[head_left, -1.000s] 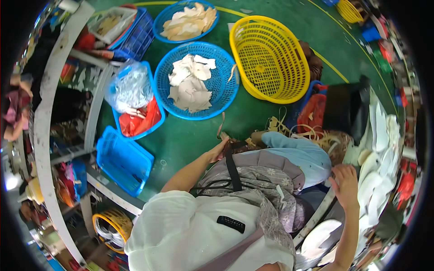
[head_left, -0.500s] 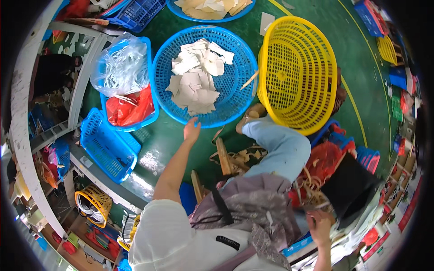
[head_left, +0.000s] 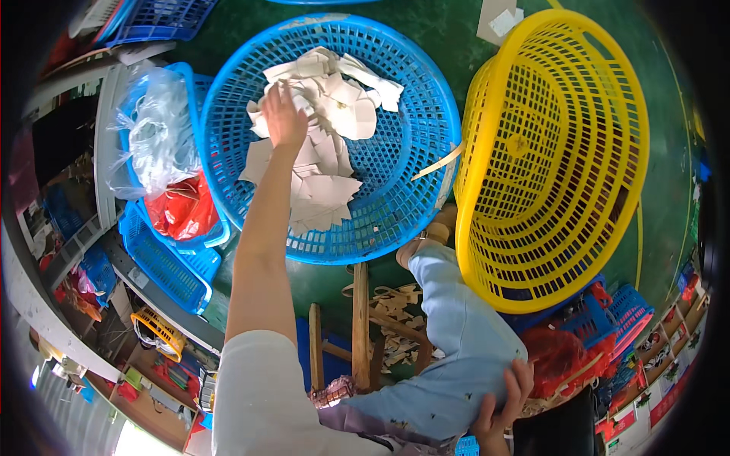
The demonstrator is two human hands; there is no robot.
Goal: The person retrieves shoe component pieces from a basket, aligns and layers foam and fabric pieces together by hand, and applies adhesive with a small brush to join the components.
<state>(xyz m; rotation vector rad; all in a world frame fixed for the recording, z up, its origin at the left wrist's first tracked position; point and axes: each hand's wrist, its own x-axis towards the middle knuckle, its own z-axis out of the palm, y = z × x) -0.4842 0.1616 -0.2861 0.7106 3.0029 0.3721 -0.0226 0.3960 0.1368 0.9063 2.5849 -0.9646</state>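
My left hand (head_left: 284,115) reaches into a large round blue plastic basket (head_left: 446,99), its fingers stretched out over a loose pile of white, flat, paper-like pieces (head_left: 346,106). The fingertips lie at the pile's left side, and I see nothing gripped in them. Greyer flat pieces (head_left: 323,190) lie nearer to me in the same basket. Down at the lower right, my right hand (head_left: 506,399) rests against my leg in light blue trousers (head_left: 464,334), fingers apart and holding nothing visible.
A big yellow basket (head_left: 525,220) stands tilted on the right, a thin strip (head_left: 437,161) between it and the blue one. On the left are a clear bag (head_left: 160,144), a red bag (head_left: 182,209) and a blue crate (head_left: 167,262). Wooden bars (head_left: 360,327) stand before me.
My left hand has moved from the basket's near rim forward onto the white pieces. My body leans further forward, and my right hand has come from beside the dark object to my leg.
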